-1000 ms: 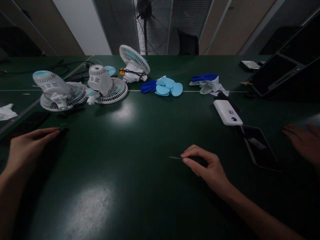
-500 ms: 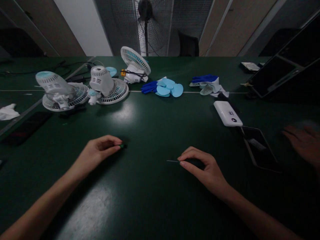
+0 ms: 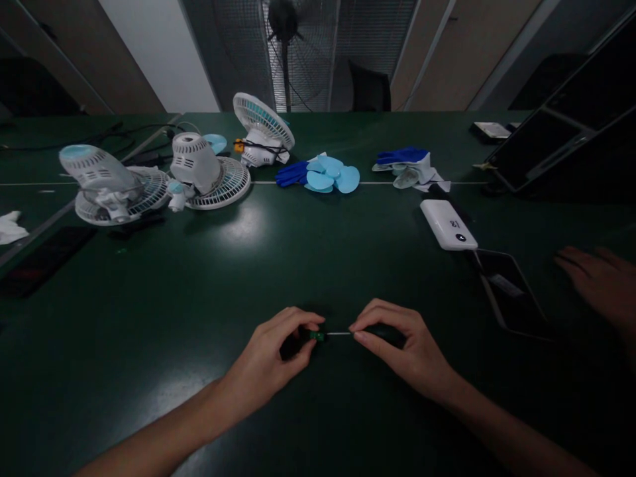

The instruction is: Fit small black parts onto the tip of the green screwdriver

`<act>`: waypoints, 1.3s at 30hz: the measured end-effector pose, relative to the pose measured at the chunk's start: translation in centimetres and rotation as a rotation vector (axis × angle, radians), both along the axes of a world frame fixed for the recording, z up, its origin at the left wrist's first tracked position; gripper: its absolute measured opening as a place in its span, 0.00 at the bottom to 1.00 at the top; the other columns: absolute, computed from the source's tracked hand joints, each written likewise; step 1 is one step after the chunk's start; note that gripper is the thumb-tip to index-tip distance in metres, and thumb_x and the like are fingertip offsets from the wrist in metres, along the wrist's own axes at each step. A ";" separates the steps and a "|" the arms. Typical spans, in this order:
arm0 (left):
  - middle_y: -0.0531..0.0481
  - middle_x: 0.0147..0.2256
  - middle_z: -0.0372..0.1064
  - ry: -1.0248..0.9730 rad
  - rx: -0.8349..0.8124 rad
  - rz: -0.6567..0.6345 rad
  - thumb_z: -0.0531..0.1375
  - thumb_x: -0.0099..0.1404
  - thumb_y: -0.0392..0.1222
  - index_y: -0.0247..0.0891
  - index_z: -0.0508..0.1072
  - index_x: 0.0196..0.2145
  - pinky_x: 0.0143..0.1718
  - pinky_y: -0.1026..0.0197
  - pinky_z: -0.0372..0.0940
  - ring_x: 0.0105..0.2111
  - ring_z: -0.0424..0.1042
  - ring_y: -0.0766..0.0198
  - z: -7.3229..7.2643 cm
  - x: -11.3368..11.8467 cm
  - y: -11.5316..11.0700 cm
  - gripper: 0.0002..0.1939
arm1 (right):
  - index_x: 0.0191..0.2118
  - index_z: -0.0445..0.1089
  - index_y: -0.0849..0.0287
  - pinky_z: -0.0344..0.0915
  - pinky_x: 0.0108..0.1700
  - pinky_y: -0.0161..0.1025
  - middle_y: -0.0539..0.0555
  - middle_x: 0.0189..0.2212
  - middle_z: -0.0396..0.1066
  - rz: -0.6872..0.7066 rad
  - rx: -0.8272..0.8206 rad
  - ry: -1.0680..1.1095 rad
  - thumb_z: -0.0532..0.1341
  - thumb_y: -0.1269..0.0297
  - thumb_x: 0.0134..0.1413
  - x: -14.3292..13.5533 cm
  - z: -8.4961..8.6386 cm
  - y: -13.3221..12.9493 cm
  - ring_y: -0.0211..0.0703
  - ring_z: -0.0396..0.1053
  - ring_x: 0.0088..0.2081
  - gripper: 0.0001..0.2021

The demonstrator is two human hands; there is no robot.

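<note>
Starting at the left edge of the green table (image 3: 199, 285), a crumpled white cloth (image 3: 10, 228) lies near a dark flat object (image 3: 44, 262). Next come three small white fans: the first fan (image 3: 102, 169) and the second fan (image 3: 196, 165) rest grille-down, and the third fan (image 3: 261, 147) has its grille tilted up. At the near middle of the table, the left hand (image 3: 268, 348) holds a small green part (image 3: 317, 336) in a narrow pinch between thumb and fingers. Beyond it, a blue glove (image 3: 291, 173) lies just beside a light-blue fan blade (image 3: 332, 174). A tool (image 3: 339, 334) with a thin metal shaft lies level with the green part; the shaft tip is at the part's right end (seating depth cannot be told). The right hand (image 3: 412, 344) grips the tool's dark handle, thumb and index finger closed near the shaft. Farther right, a bundle of blue and white gloves (image 3: 405, 156) lies beyond a white device (image 3: 448, 225), which sits just beside a phone (image 3: 511, 291). A black case (image 3: 546, 146) stands behind another person's hand (image 3: 603, 281), well apart from the tool.
</note>
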State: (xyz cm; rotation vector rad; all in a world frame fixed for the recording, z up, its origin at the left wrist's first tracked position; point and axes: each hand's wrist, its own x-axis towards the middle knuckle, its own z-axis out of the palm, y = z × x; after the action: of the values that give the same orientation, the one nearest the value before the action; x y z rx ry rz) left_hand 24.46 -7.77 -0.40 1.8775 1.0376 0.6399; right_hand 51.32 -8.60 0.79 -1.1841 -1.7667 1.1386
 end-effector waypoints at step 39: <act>0.47 0.56 0.73 0.582 0.190 0.762 0.59 0.67 0.50 0.40 0.72 0.58 0.59 0.51 0.66 0.53 0.73 0.51 1.7 -24.6 8.4 0.24 | 0.41 0.81 0.54 0.61 0.23 0.33 0.54 0.38 0.74 -0.054 -0.177 0.135 0.67 0.64 0.64 -0.1 -0.2 -0.1 0.36 0.68 0.26 0.04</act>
State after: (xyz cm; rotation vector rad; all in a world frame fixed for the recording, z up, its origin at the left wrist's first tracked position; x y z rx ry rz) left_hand -0.14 0.67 1.27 1.8419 2.1890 0.6304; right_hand 51.17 -8.66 0.55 -1.2192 -1.5492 1.3327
